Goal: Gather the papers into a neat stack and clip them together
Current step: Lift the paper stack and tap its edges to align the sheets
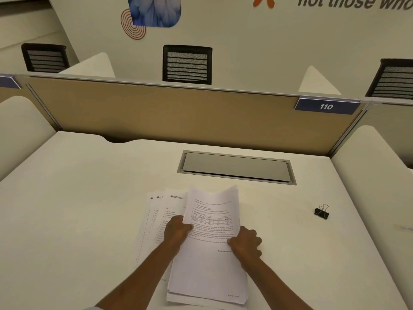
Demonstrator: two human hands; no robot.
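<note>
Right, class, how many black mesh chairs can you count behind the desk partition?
3. The left chair is far left, the middle chair near centre, the right chair at the right edge, cut off. Others may be hidden.

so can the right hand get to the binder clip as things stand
Probably yes: the binder clip lies alone on the desk right of the right hand, nothing between them, though that hand must first release the papers.

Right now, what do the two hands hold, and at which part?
Both hold the top sheets of paper: the left hand grips their left edge, the right hand their right edge.
</note>
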